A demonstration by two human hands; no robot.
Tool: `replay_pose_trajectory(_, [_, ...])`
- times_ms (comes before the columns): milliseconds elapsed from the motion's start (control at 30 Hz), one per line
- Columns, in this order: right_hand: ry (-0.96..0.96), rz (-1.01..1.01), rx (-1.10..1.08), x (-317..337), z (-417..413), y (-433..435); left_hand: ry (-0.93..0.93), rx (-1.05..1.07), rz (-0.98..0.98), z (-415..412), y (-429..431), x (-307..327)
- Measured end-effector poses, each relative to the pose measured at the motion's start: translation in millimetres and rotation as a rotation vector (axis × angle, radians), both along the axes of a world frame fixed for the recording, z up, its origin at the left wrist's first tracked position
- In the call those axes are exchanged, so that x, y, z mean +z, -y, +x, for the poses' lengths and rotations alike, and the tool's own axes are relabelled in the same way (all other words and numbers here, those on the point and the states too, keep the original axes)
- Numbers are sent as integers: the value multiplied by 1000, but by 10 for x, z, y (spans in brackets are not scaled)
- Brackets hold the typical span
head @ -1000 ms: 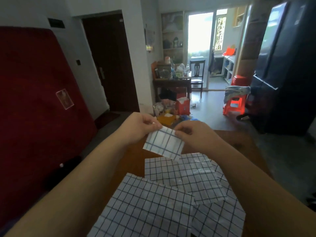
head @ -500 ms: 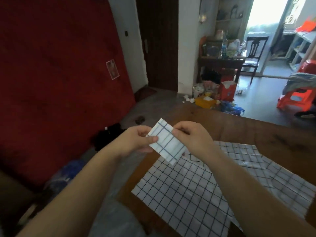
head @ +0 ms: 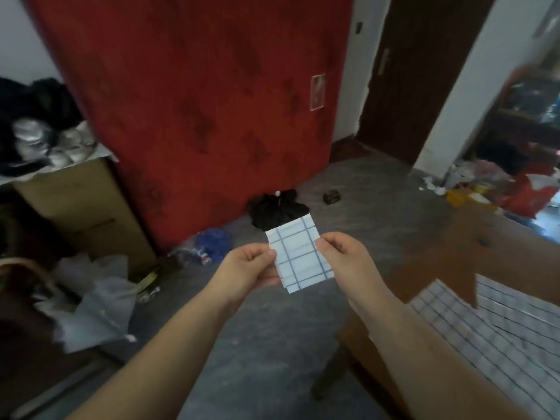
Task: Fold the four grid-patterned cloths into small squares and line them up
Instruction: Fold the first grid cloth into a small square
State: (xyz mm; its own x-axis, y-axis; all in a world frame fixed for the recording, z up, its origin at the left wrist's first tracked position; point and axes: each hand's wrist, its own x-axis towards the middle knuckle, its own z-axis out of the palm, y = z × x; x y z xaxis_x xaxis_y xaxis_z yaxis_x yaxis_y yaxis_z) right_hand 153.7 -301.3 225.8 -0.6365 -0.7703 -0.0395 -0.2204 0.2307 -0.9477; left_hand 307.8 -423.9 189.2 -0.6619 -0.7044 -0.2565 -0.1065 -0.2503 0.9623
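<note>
- The view has swung left over the last second. The folded cloth (head: 300,256) was up over the bench (head: 472,237) and the spread-out cloths; now it's in the air over the floor (head: 272,344), off the bench's left side.
- The left hand (head: 251,265) pinches its left edge and the right hand (head: 342,259) pinches its right edge, so each grip is clamped on the cloth.
- It's down to a small, slightly tall rectangle, tilted a bit. My guess is this one's basically folded and just needs a spot on the bench, but it's being held away from it, so no lining up yet.
- The unfolded cloths (head: 485,322) lie flat on the bench at right. There are at least two, overlapping and blurry.
- The fabric is thin and white with a blue grid. Folded, it holds a crisp, flat shape with straight edges, almost like paper. The bench is brown wood with a dark knot.
</note>
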Motion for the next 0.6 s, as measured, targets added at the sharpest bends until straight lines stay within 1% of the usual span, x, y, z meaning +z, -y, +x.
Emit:
replay_pose_trajectory(167, [70, 33, 92, -152, 607, 815, 35, 206, -37, 661, 608, -48])
replay_pose_trajectory(300, [104, 68, 143, -281, 805, 1252, 51, 319, -65, 888, 973, -148])
replay_pose_trajectory(433, [180, 82, 112, -453, 752, 1647, 71, 320, -102, 863, 1239, -210])
replay_pose_trajectory(600, [315, 68, 123, -694, 474, 2206, 155, 297, -169, 592, 1693, -258])
